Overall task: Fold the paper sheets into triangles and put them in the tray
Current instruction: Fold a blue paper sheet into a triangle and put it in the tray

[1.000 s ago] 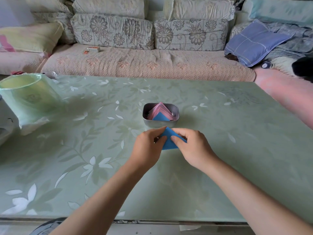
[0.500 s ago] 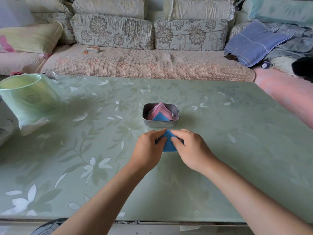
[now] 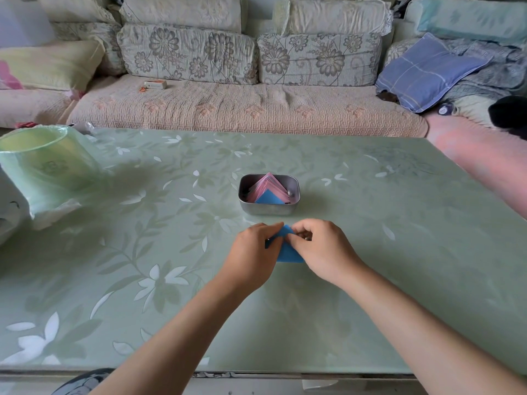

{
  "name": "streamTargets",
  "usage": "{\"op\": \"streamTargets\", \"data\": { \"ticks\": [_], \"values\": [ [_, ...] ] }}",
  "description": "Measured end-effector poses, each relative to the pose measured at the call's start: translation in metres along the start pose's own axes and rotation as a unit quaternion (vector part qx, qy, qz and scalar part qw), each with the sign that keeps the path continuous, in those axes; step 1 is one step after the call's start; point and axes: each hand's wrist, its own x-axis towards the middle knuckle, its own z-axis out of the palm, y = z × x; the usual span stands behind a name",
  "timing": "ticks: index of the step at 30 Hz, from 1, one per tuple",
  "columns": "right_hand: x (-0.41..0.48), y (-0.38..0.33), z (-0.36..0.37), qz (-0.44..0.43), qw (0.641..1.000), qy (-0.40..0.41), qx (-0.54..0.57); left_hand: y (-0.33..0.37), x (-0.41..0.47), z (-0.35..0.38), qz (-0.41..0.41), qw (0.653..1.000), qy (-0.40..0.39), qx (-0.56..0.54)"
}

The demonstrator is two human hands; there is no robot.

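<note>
Left hand [image 3: 253,252] and right hand [image 3: 322,246] pinch blue paper sheet [image 3: 286,252] at frame centre, flat on tabletop [image 3: 370,252] for creasing; metal tray [image 3: 269,208] just above for drop-off.

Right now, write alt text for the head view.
Left hand and right hand pinch a blue paper sheet on the green floral table, just in front of a metal tray holding folded pink and blue triangles. A sofa stands behind.

Left hand [image 3: 252,253], right hand [image 3: 323,249] — both pinching.
</note>
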Motion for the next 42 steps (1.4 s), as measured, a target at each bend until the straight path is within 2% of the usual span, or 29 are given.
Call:
{"op": "streamTargets", "data": {
  "ticks": [5, 9, 11, 14, 17, 21, 28, 34, 39, 42],
  "values": [
    [0.002, 0.006, 0.000, 0.051, 0.995, -0.072, -0.051, -0.002, -0.002, -0.004, -0.024, 0.996, -0.078, 0.042],
    [0.002, 0.006, 0.006, 0.055, 0.989, -0.073, -0.114, -0.007, -0.005, -0.013, -0.073, 0.986, -0.125, 0.086],
    [0.002, 0.005, 0.008, 0.045, 0.986, -0.067, -0.143, -0.011, -0.006, -0.019, -0.052, 0.984, -0.105, 0.131],
    [0.003, 0.007, 0.012, 0.017, 0.979, -0.056, -0.197, -0.009, -0.008, -0.025, 0.013, 0.989, -0.094, 0.117],
    [0.003, 0.008, 0.015, -0.010, 0.973, -0.035, -0.229, -0.004, -0.010, -0.026, 0.051, 0.986, -0.117, 0.103],
    [0.004, 0.008, 0.018, -0.026, 0.971, -0.021, -0.237, -0.003, -0.011, -0.024, 0.059, 0.975, -0.164, 0.137],
    [0.001, 0.007, 0.013, -0.055, 0.965, 0.010, -0.257, 0.001, -0.011, -0.026, 0.049, 0.968, -0.190, 0.154],
    [-0.004, 0.008, 0.005, -0.125, 0.951, -0.040, -0.281, 0.002, -0.017, -0.023, 0.069, 0.966, -0.181, 0.173],
    [-0.004, 0.008, 0.000, -0.110, 0.951, -0.060, -0.283, 0.000, -0.027, -0.020, 0.104, 0.957, -0.159, 0.217],
    [-0.004, 0.007, 0.001, -0.101, 0.952, -0.056, -0.284, 0.000, -0.038, -0.018, 0.144, 0.940, -0.148, 0.271]
  ]
}}
